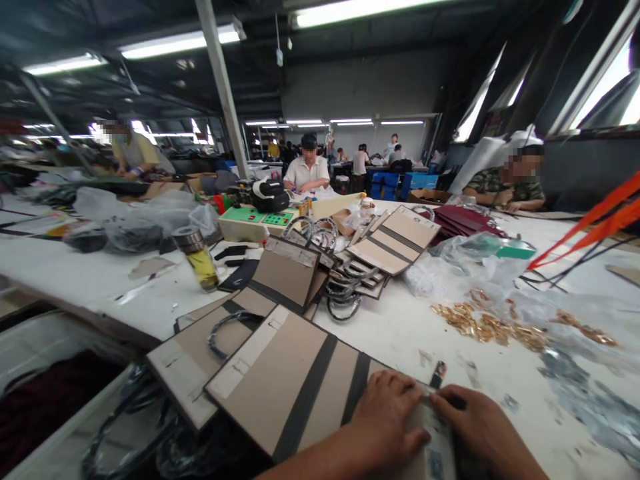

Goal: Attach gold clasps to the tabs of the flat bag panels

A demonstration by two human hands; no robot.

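In the head view, a wide beige board panel with two dark grey strips (270, 387) lies slantwise at the near edge of the white-topped bench (395, 340), overlapping a similar beige panel with a dark border (183, 377) on its left. The left hand (387, 410) rests on it with fingers extended and thumb spread, grasping nothing; the right hand (483, 430) has thumb and fingertips drawn together at its right end, but whether they pinch anything I cannot tell. Well apart, to the right, lies a scattered pile of shiny gold-coloured metal pieces (490, 328)
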